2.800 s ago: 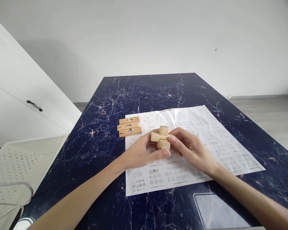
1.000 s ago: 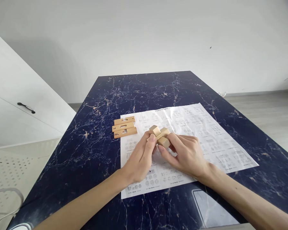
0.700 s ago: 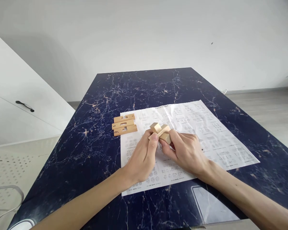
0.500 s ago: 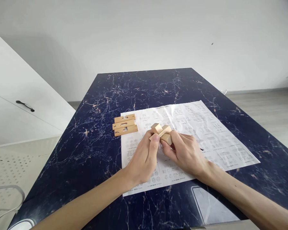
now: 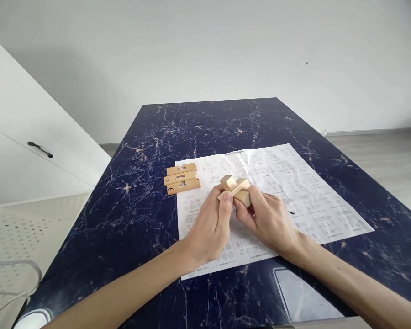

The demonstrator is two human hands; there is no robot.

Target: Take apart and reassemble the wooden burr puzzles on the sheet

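Note:
Pale wooden blocks joined crosswise as an interlocking puzzle (image 5: 240, 185) are held above the printed sheet. My left hand (image 5: 214, 219) is closed on the puzzle's left side, its thumb pressed on top. From the right, my right hand (image 5: 267, 214) pinches the puzzle between thumb and fingers. Palms and fingers hide the underside of the blocks. Under both hands lies the large white instruction sheet (image 5: 315, 201), creased and covered in small diagrams. Three notched wooden pieces, marked with numbers, lie at its upper left edge: a far one (image 5: 181, 169), a middle one (image 5: 180, 177) and a near one (image 5: 184, 186).
The dark blue marbled table (image 5: 140, 183) stands against a white wall. A white cabinet with a black handle (image 5: 40, 149) is at left, near a perforated cream surface (image 5: 17, 228) with a cable (image 5: 37, 274). A pale rectangular object (image 5: 304, 294) lies at the front edge.
The whole view has shifted slightly, so everything sits a little further right. Both hands keep their grip on the wooden puzzle, with almost no change in its pose.

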